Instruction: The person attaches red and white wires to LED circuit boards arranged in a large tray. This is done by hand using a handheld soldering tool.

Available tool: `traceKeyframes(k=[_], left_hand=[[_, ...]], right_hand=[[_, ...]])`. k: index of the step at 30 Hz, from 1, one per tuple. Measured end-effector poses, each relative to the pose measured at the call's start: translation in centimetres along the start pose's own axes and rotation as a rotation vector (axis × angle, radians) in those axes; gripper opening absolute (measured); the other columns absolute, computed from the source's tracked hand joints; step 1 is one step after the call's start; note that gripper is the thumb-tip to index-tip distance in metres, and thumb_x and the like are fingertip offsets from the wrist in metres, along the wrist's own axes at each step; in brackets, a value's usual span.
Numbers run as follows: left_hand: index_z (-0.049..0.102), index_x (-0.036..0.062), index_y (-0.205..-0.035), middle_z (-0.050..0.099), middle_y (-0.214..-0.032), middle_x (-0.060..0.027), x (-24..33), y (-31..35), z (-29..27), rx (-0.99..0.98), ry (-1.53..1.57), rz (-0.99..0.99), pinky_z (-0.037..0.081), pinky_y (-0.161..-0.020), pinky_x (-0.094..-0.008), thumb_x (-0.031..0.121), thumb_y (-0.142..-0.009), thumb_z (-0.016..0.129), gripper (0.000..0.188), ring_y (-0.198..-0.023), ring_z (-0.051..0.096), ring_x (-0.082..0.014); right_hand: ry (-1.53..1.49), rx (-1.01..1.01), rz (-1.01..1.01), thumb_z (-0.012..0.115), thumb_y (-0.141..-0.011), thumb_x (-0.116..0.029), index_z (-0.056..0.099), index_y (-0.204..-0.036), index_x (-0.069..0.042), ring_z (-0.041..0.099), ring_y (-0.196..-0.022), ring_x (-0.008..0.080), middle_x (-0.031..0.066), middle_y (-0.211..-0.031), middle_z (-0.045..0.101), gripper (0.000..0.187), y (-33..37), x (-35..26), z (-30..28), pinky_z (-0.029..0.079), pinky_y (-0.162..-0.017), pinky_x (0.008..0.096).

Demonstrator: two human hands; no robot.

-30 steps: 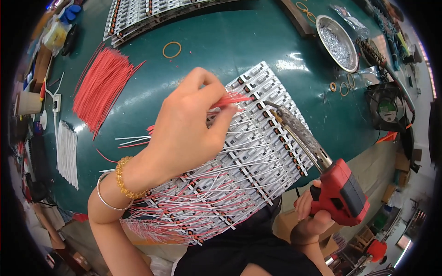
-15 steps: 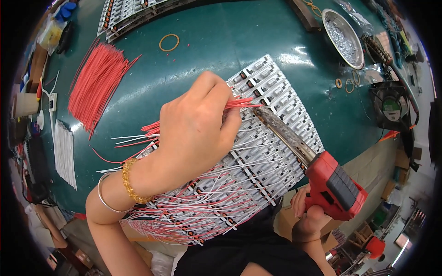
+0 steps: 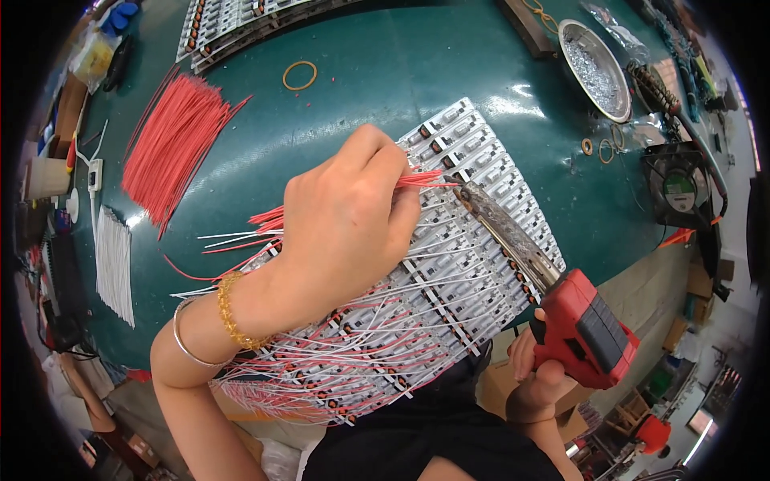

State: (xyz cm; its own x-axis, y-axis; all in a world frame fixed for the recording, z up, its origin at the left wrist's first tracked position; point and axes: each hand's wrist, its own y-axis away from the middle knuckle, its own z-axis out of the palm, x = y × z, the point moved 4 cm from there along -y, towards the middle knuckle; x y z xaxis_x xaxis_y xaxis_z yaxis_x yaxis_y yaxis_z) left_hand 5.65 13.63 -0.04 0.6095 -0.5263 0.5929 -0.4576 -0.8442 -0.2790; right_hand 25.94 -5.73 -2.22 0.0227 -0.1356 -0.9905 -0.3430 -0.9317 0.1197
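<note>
On the green bench point(image 3: 385, 120), the panel of circuit strips point(image 3: 449, 264) is lying under my hands. My left hand point(image 3: 345, 224) is pinching red wires point(image 3: 421, 179); my right hand point(image 3: 541, 385) is gripping the red soldering gun point(image 3: 573, 321), its tip touching them.

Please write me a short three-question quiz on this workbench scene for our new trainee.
1. True or false: the right hand grips the red soldering iron.
2. What does the left hand pinch? A) a rubber band B) red wires C) a metal dish
3. Which side of the circuit board panel does the loose red wire bundle lie on?

Key: 1 true. 2 B. 3 The person's left, on the green table.
</note>
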Motion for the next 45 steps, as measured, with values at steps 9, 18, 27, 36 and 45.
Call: traceKeyframes(k=[9, 18, 27, 36, 45], left_hand=[[0.06, -0.002, -0.083, 0.056, -0.088, -0.0094, 0.4, -0.5, -1.6, -0.033, 0.181, 0.022, 0.044, -0.057, -0.0323, 0.001, -0.078, 0.067, 0.01, -0.065, 0.056, -0.0229], [0.059, -0.0019, -0.081, 0.057, -0.092, -0.0112, 1.0, 0.2, 0.2, -0.058, 0.052, 0.0, 0.048, -0.056, -0.0392, 0.004, -0.076, 0.068, 0.012, -0.065, 0.061, -0.0301], [0.059, -0.0012, -0.081, 0.057, -0.092, -0.0107, 0.6, 0.4, 0.2, -0.044, 0.063, 0.023, 0.048, -0.054, -0.0389, 0.005, -0.074, 0.068, 0.013, -0.063, 0.061, -0.03], [0.058, -0.0005, -0.08, 0.056, -0.089, -0.0109, 0.6, 0.6, 0.3, -0.014, 0.047, 0.034, 0.049, -0.055, -0.0394, 0.005, -0.074, 0.068, 0.013, -0.063, 0.061, -0.0305], [0.058, -0.0017, -0.086, 0.057, -0.088, -0.0123, 1.6, 0.0, -0.4, -0.122, 0.047, 0.008, 0.049, -0.061, -0.0359, 0.004, -0.082, 0.064, 0.008, -0.072, 0.062, -0.0289]], right_hand=[[-0.123, -0.034, 0.07, 0.066, -0.076, -0.065, 0.046, -0.126, 0.009, 0.042, -0.038, 0.01, -0.0031, -0.047, 0.042, 0.091, -0.1, -1.3, 0.7, 0.034, -0.044, 0.0243], [0.089, -0.057, 0.144, 0.073, -0.076, -0.06, 0.063, -0.086, -0.006, 0.058, -0.064, 0.0191, 0.0054, -0.075, 0.058, 0.055, 1.8, 1.4, -2.2, 0.044, -0.058, 0.0315], [0.388, -0.143, 0.002, 0.071, -0.082, -0.038, 0.068, -0.089, -0.006, 0.061, -0.072, 0.0233, 0.0095, -0.086, 0.062, 0.032, 1.7, 1.3, -2.4, 0.046, -0.061, 0.0328], [0.351, 0.015, -0.043, 0.075, -0.081, -0.035, 0.067, -0.091, -0.004, 0.062, -0.071, 0.0206, 0.0061, -0.085, 0.063, 0.034, 2.3, 1.0, -2.3, 0.047, -0.063, 0.0316], [0.44, -0.047, -0.035, 0.065, -0.085, -0.045, 0.062, -0.104, -0.002, 0.059, -0.069, 0.0174, 0.0044, -0.08, 0.06, 0.047, 2.3, 1.4, -2.6, 0.046, -0.065, 0.0301]])
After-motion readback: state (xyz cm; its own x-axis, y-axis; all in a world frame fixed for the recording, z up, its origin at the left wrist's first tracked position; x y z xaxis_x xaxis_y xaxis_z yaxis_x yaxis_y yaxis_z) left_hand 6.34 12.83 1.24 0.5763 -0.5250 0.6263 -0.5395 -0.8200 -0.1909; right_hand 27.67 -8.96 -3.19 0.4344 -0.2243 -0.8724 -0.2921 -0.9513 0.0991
